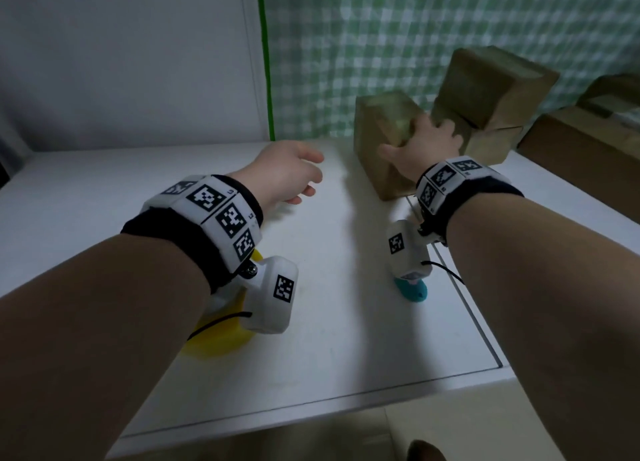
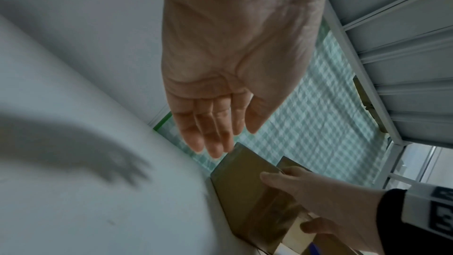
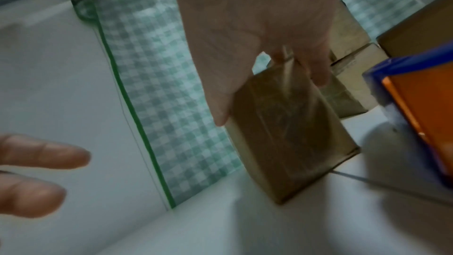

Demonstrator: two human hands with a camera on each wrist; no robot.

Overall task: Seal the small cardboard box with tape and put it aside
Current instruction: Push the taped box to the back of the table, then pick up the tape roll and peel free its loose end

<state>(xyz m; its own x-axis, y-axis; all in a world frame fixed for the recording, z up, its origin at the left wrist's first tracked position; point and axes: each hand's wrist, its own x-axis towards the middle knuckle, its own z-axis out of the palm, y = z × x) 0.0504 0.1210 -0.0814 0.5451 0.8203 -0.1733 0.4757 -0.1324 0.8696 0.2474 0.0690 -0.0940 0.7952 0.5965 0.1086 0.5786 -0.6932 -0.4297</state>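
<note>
A small brown cardboard box (image 1: 379, 138) with glossy tape over it stands tilted on the white table (image 1: 329, 322), toward the back right. My right hand (image 1: 420, 145) grips it from the near right side, thumb on the left face, fingers over the top edge. The right wrist view shows the same box (image 3: 291, 133) under my right hand (image 3: 269, 69). My left hand (image 1: 294, 173) hovers over the table left of the box, fingers relaxed and holding nothing. From the left wrist, the left hand (image 2: 220, 123) ends just short of the box (image 2: 245, 187).
Sealed cardboard boxes (image 1: 491, 93) are stacked behind the held box, and a larger carton (image 1: 588, 155) stands at the far right. A yellow object (image 1: 221, 339) lies under my left wrist, a teal object (image 1: 414, 290) under my right. A green checked curtain (image 1: 450, 27) hangs behind.
</note>
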